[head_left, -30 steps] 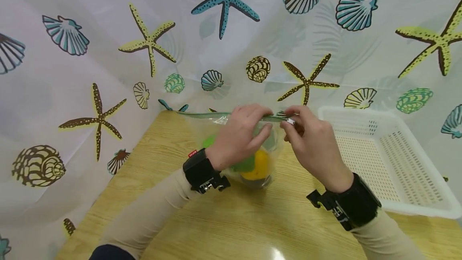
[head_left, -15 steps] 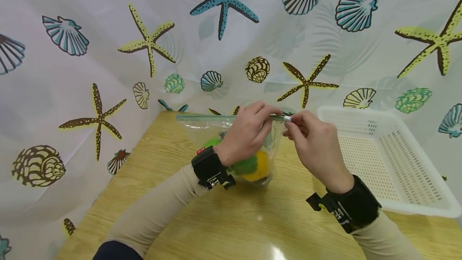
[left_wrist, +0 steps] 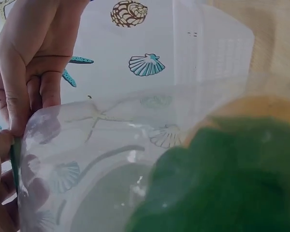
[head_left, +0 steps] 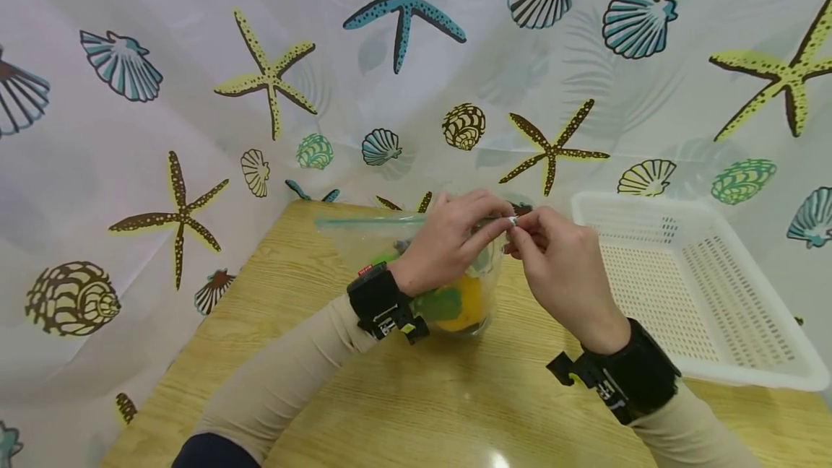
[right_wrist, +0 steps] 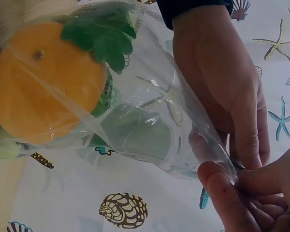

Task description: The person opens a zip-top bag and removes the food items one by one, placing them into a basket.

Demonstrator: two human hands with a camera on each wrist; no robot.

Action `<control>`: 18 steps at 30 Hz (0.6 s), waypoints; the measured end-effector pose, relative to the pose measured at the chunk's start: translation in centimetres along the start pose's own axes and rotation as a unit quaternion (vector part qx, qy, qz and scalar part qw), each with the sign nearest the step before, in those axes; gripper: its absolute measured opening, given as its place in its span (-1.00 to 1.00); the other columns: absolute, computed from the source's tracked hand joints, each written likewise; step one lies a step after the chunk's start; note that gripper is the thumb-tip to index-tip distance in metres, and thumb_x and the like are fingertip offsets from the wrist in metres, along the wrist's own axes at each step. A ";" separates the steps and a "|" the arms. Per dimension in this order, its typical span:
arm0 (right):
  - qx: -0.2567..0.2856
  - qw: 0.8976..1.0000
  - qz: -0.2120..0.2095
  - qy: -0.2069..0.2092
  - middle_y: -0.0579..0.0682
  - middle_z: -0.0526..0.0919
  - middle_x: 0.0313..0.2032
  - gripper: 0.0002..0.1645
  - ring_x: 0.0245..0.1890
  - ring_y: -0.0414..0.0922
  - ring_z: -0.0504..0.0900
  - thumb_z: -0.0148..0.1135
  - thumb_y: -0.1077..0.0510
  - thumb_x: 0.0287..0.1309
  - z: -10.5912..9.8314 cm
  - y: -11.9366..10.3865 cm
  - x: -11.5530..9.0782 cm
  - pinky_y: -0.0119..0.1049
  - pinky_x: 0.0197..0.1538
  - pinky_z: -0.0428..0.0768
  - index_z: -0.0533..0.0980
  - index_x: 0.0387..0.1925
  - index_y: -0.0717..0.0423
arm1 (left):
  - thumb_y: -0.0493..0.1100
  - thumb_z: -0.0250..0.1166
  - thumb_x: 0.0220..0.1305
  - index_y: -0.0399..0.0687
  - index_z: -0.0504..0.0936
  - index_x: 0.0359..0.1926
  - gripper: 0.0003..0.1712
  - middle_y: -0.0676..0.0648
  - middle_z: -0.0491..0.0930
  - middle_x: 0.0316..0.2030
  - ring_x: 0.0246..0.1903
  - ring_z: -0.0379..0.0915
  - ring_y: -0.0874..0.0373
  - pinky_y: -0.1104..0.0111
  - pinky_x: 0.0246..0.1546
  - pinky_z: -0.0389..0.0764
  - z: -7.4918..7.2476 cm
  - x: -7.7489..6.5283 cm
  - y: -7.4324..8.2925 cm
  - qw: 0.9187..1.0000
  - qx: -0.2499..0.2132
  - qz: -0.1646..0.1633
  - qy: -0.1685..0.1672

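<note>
A clear zip bag (head_left: pixel 351 240) with a green zip strip (head_left: pixel 370 222) along its top stands on the wooden table. Inside, an orange fruit (right_wrist: pixel 48 87) shows beside a green leafy piece (right_wrist: pixel 99 36); other contents are partly hidden. My left hand (head_left: pixel 448 240) pinches the zip strip near its right end. At that end, my right hand (head_left: pixel 565 262) pinches the bag's top corner around a small white zip slider (head_left: pixel 513 221). The fingertips of both hands nearly meet there. In the left wrist view, the leafy piece (left_wrist: pixel 222 179) fills the lower right through the plastic.
To the right on the table (head_left: pixel 416 410) sits a white perforated plastic basket (head_left: pixel 757 287), close to my right forearm. A white curtain (head_left: pixel 416 100) printed with shells and starfish hangs behind and along the left side.
My left hand has moved right along the zip strip. The right hand and slider have shifted slightly left, bringing the fingertips together. The strip's left end has dropped a little.
</note>
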State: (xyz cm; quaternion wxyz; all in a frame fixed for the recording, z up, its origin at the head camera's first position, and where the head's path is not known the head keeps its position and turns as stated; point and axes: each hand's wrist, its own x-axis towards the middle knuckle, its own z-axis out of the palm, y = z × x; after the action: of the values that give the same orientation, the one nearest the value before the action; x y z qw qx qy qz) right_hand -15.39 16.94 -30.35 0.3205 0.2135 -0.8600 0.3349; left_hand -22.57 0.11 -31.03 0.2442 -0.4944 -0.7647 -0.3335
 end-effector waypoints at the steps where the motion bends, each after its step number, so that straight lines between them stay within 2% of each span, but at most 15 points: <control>1: 0.002 1.000 0.002 -0.001 -0.01 0.69 -0.49 -0.95 -0.51 -0.36 0.58 0.20 0.31 0.21 0.0 0.0 0.0 -0.31 -0.54 0.63 0.53 -0.32 0.27 | -0.10 0.09 0.42 0.07 0.59 -0.10 -0.84 0.17 0.55 -0.19 -0.31 0.29 0.42 0.18 -0.31 0.09 -0.1 0.0 0.1 1.000 0.013 0.003 0.000; 6: 0.015 1.000 0.014 -0.013 0.00 0.70 -0.48 -0.96 -0.51 -0.34 0.60 0.20 0.31 0.22 0.1 -0.2 -0.1 -0.30 -0.51 0.64 0.53 -0.34 0.24 | -0.07 0.07 0.43 0.09 0.57 -0.15 -0.85 0.19 0.54 -0.25 -0.31 0.32 0.43 0.22 -0.31 0.16 -0.4 0.0 0.6 0.997 0.079 0.007 -0.011; 9: 0.012 1.000 0.015 -0.019 0.03 0.70 -0.47 -0.96 -0.50 -0.32 0.60 0.19 0.31 0.22 0.0 -0.2 -0.2 -0.30 -0.49 0.65 0.52 -0.33 0.25 | -0.07 0.05 0.44 0.10 0.55 -0.14 -0.85 0.20 0.53 -0.27 -0.33 0.32 0.40 0.24 -0.28 0.18 -0.6 -0.1 0.8 0.994 0.104 -0.004 -0.029; 13: 0.000 1.000 0.021 -0.005 0.02 0.69 -0.48 -0.95 -0.49 -0.32 0.59 0.19 0.32 0.22 -0.5 0.0 -0.1 -0.34 -0.48 0.63 0.51 -0.33 0.28 | -0.05 -0.01 0.47 0.11 0.51 -0.14 -0.83 0.22 0.50 -0.32 -0.37 0.30 0.39 0.24 -0.30 0.19 -1.0 -0.4 0.7 0.989 0.134 -0.034 -0.051; 18: 0.007 0.999 0.037 -0.002 0.00 0.69 -0.48 -0.95 -0.47 -0.33 0.58 0.16 0.32 0.24 -0.7 0.1 -0.3 -0.44 -0.46 0.59 0.50 -0.34 0.26 | -0.07 -0.02 0.48 0.08 0.50 -0.16 -0.83 0.18 0.46 -0.35 -0.35 0.30 0.33 0.30 -0.37 0.23 -1.9 -1.4 0.5 0.984 0.160 -0.050 -0.059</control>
State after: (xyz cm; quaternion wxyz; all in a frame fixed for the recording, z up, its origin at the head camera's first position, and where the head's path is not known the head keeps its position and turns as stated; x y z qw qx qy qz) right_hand -15.01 17.54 -30.22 0.3044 0.1843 -0.8659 0.3517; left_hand -21.48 -1.99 -30.69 0.2577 -0.4293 -0.8448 -0.1889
